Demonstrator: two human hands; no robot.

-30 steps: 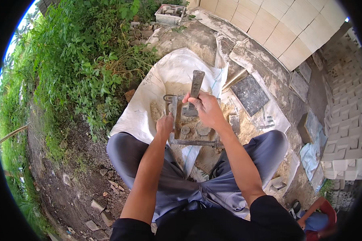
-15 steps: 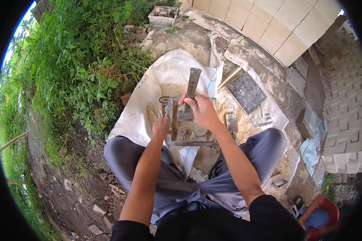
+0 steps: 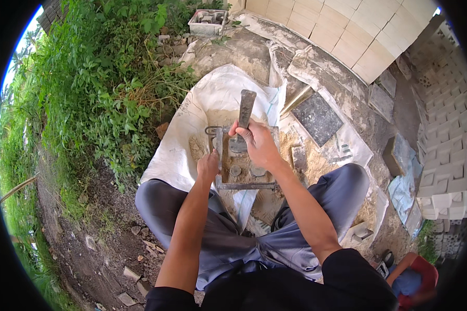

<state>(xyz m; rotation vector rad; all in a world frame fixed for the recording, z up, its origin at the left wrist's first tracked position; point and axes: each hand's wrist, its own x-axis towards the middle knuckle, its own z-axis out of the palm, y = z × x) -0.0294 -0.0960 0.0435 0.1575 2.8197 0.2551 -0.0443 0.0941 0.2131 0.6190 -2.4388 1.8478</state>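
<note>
A person in grey trousers works with knees spread at the center of the frame, the right hand (image 3: 259,142) clenched around a metal bar (image 3: 247,106) whose free end points toward the top of the picture. The left hand (image 3: 208,166) grips the left side of a metal mold (image 3: 246,186), which sits mid-picture between the knees; two round discs (image 3: 235,170) show inside its near edge. Sand lies around the mold on a white sheet (image 3: 166,155). A dark slab (image 3: 317,119) rests right of center, with pale blocks (image 3: 347,31) stacked at upper right. A white box (image 3: 205,30) sits at the top, beside green plants (image 3: 98,93) filling the upper left. At lower right, another person's red sleeve (image 3: 428,274) shows.
</note>
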